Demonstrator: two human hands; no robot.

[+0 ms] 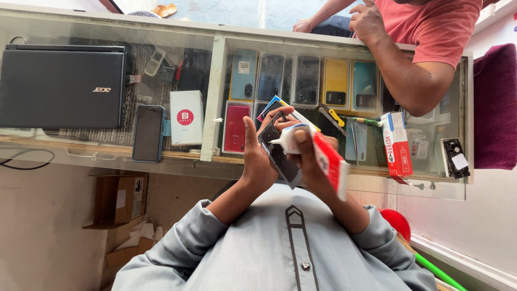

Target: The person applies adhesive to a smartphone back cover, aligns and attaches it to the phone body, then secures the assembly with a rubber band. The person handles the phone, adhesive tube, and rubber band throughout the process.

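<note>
Glue tube meets phone panel
Left hand (pixel 257 161) grips a flat dark phone panel (pixel 279 152); right hand (pixel 311 161) fingers clamp a soft red-white glue tube (pixel 318 152), nozzle touching it above the glass tabletop (pixel 215 81).

Dark phone panel (pixel 279 153), tilted; red-white glue tube (pixel 318 153)

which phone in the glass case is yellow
The yellow phone in the top row, between a dark phone and a teal phone; no other is yellow.
</note>
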